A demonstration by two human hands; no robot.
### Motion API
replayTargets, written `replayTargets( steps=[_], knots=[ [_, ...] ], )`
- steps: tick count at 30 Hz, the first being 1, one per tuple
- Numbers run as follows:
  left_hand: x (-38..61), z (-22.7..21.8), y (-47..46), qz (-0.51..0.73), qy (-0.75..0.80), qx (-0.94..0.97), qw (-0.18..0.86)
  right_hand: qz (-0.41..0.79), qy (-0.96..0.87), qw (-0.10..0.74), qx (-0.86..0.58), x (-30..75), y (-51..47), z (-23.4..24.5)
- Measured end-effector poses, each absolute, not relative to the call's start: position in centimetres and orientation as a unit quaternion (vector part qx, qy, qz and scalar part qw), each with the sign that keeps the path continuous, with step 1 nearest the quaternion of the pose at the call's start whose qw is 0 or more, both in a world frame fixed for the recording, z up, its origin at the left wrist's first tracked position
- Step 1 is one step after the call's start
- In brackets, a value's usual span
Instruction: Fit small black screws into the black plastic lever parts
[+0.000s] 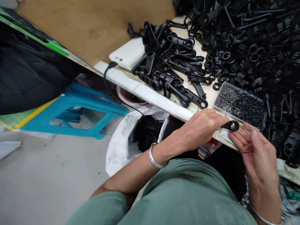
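Observation:
My left hand (202,128) is closed round a black plastic part, and only the part's ring-shaped end (232,126) shows beyond the fingers. Palm up, my right hand (259,150) lies just to the right of that ring, its fingers stretched out and nothing visible in them. Whether its fingertips touch the part I cannot tell. Behind both hands stands a clear plastic box (241,104) full of small dark screws. Black plastic arms (173,79) with round ends lie in a heap beyond my left hand.
Large piles of black rings and arms (248,47) cover the table's far right. A white power bank (128,53) with a black cable sits at the table edge. Below are a white sack (119,143) holding black parts and a blue plastic stool (77,109).

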State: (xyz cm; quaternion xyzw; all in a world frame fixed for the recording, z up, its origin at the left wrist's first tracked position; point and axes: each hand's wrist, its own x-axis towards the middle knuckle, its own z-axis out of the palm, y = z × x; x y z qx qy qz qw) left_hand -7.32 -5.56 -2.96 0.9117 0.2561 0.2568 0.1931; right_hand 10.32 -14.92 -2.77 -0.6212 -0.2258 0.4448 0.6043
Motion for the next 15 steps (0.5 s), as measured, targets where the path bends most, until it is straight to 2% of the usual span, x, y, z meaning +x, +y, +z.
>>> replayTargets(
  steps=[4,7,11,15],
  knots=[
    [-7.6,-2.7,-5.0,0.186,0.257,0.930,0.184,0.331,-0.272,0.607,-0.669,11.5,-15.6,-2.4],
    [-7.9,-2.2,-4.6,0.155,0.232,0.947,0.158,0.248,-0.338,0.561,-0.714,12.9,-15.5,-1.9],
    [-7.6,-1.3,-3.4,0.167,0.234,0.950,0.124,0.137,-0.476,0.390,-0.776,15.5,-13.7,-1.2],
    [-6.0,-1.1,-1.2,0.169,0.266,0.946,0.075,0.022,-0.651,0.219,-0.726,16.8,-10.2,-1.0]
  ],
)
